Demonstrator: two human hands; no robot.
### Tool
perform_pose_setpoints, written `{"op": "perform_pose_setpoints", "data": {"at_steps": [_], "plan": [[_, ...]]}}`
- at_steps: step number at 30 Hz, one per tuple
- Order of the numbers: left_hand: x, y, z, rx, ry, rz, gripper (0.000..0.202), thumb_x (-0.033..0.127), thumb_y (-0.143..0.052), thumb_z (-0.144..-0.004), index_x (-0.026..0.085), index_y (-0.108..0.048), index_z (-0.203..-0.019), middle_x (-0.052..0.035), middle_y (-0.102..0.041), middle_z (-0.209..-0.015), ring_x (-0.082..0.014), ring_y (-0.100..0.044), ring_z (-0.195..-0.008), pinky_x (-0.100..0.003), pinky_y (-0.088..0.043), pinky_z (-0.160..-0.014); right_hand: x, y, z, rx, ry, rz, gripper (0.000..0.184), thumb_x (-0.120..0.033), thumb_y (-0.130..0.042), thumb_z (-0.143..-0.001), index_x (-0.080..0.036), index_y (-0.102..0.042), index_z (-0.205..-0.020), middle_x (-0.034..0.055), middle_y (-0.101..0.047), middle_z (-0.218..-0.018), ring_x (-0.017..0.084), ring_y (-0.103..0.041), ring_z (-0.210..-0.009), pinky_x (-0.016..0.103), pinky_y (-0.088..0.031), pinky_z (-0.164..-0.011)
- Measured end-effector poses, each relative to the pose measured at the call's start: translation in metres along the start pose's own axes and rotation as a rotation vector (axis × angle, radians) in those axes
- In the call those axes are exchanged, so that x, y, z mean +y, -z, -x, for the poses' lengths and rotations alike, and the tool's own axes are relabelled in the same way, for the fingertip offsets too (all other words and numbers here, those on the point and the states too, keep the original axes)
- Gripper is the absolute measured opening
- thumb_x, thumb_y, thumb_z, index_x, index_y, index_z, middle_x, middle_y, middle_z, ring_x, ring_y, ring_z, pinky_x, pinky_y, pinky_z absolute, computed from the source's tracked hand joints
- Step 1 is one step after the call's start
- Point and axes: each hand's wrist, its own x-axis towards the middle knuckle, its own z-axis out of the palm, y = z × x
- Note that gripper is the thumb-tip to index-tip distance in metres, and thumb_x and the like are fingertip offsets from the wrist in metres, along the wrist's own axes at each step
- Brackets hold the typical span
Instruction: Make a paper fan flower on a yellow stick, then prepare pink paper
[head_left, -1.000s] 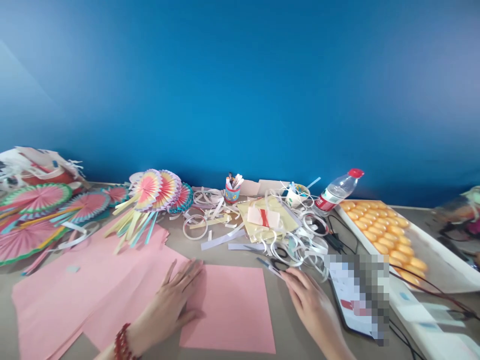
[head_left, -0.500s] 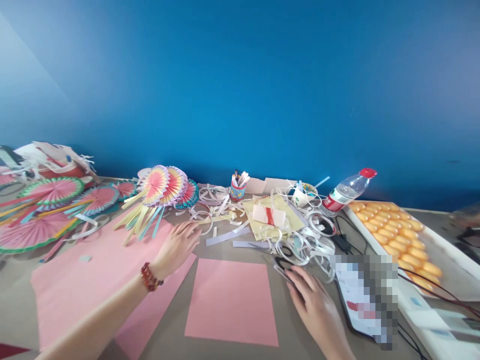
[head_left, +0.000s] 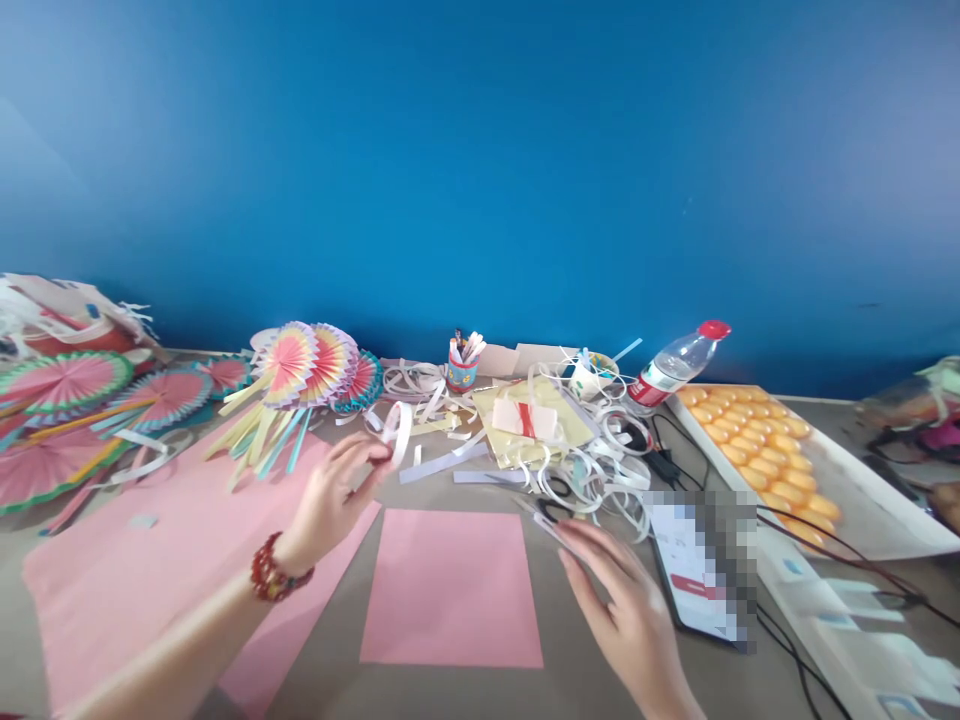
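Observation:
My left hand (head_left: 341, 490), with a red bead bracelet (head_left: 276, 570), pinches a thin white tape ring (head_left: 399, 435) just above the table. My right hand (head_left: 619, 590) rests right of a pink paper square (head_left: 454, 590), its fingers closed around a slim pale tool (head_left: 551, 528); I cannot make out its kind. Beyond those fingertips lie black-handled scissors (head_left: 556, 500), partly among curled white paper strips (head_left: 611, 480). Under my left forearm spreads a large pink sheet (head_left: 150, 590).
Pleated paper fans (head_left: 292, 365) lie at the left. A pen cup (head_left: 463, 370) and a tilted bottle (head_left: 679, 365) stand near the blue wall. A phone (head_left: 686, 570), cables and a tray of orange oval pieces (head_left: 750, 450) occupy the right.
My left hand has lifted the white tape ring off the table, where it lay flat. My right hand now has the slim tool tip raised slightly. The view has shifted right.

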Motion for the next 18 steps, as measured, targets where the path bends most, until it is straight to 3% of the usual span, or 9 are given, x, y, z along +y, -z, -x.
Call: {"op": "perform_pose_setpoints", "data": {"at_steps": [4,6,8,10,14,18], "plan": [[0.048,-0.023,0.026,-0.142,0.254,0.732,0.023,0.040,-0.061,-0.091,0.017,-0.061,-0.091,-0.0040,-0.069,-0.084,-0.0163,-0.066,-0.078,-0.027,-0.053,-0.072,-0.045,-0.012,-0.021,-0.110,0.096,-0.220,0.036,-0.023,-0.055,-0.093,-0.021,-0.056,-0.129,0.0115,-0.065,-0.122,0.025,-0.061,-0.114,0.037,-0.053,-0.093],[0.064,-0.037,0.036,-0.213,0.356,0.951,0.025,0.041,-0.067,-0.087,0.017,-0.061,-0.089,-0.0038,-0.069,-0.082,-0.0164,-0.066,-0.078,-0.028,-0.054,-0.075,-0.062,-0.019,-0.029,-0.142,0.142,-0.269,0.035,-0.025,-0.059,-0.092,-0.020,-0.055,-0.126,0.0123,-0.063,-0.124,0.026,-0.058,-0.116,0.041,-0.049,-0.099],[0.073,-0.047,0.041,-0.245,0.420,1.055,0.026,0.041,-0.070,-0.085,0.017,-0.060,-0.087,-0.0032,-0.068,-0.082,-0.0160,-0.065,-0.078,-0.029,-0.054,-0.077,-0.073,-0.024,-0.033,-0.160,0.139,-0.327,0.018,-0.023,-0.058,-0.093,-0.021,-0.059,-0.111,0.0098,-0.067,-0.112,0.024,-0.061,-0.109,0.043,-0.046,-0.101],[0.075,-0.050,0.042,-0.275,0.450,1.071,0.028,0.043,-0.069,-0.085,0.017,-0.060,-0.087,-0.0024,-0.066,-0.080,-0.0151,-0.063,-0.077,-0.028,-0.053,-0.076,-0.077,-0.026,-0.033,-0.174,0.120,-0.388,0.005,-0.019,-0.053,-0.094,-0.022,-0.056,-0.097,0.0050,-0.068,-0.093,0.020,-0.064,-0.092,0.043,-0.044,-0.103],[0.064,-0.043,0.043,-0.389,0.389,0.876,0.026,0.042,-0.064,-0.089,0.017,-0.059,-0.088,-0.0034,-0.063,-0.082,-0.0144,-0.060,-0.077,-0.026,-0.051,-0.072,-0.074,-0.020,-0.032,-0.204,0.168,-0.409,0.008,-0.016,-0.049,-0.094,-0.023,-0.053,-0.094,0.0006,-0.063,-0.078,0.017,-0.061,-0.076,0.042,-0.047,-0.098],[0.053,-0.034,0.042,-0.282,0.191,0.504,0.017,0.030,-0.063,-0.090,0.019,-0.060,-0.101,-0.0053,-0.064,-0.093,-0.0161,-0.060,-0.085,-0.029,-0.049,-0.080,-0.069,-0.013,-0.033,-0.242,0.217,-0.372,0.011,-0.014,-0.049,-0.092,-0.022,-0.056,-0.096,0.0008,-0.061,-0.076,0.017,-0.058,-0.075,0.043,-0.048,-0.097]]}}
